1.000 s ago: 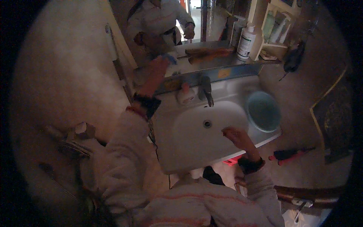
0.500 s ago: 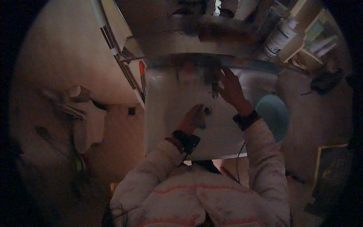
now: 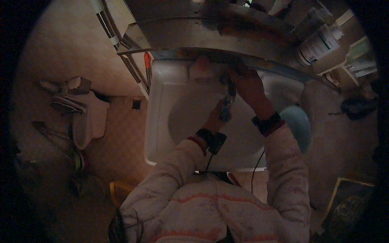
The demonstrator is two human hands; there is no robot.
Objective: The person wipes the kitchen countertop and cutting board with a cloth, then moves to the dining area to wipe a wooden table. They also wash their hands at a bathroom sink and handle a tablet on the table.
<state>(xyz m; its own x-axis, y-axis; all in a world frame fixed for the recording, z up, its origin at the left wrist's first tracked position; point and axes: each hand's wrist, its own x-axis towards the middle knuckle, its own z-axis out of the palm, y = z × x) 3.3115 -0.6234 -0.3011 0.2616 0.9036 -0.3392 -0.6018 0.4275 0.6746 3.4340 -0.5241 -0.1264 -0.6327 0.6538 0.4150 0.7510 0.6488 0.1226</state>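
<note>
My right hand (image 3: 249, 89) reaches over the faucet (image 3: 230, 89) at the back of the white sink (image 3: 157, 113), fingers curled round its upper part. Below the spout, my left hand (image 3: 215, 115) grips a small bluish object (image 3: 225, 112), too dim to identify. A pink-topped dispenser (image 3: 200, 67) stands left of the faucet on the sink's back edge. Dark straps with boxy devices circle both wrists.
A pale teal basin (image 3: 296, 127) sits at the sink's right. A ledge (image 3: 170, 40) runs along the back, with a white bottle (image 3: 318, 46) toward the right. Poles (image 3: 113, 38) lean at left, near a toilet (image 3: 87, 121). A yellow-edged dark object (image 3: 352, 202) lies lower right.
My left hand has come down from the back ledge into the sink and risen slightly toward the spout. My right hand has moved up from the bowl to the faucet. The view has shifted.
</note>
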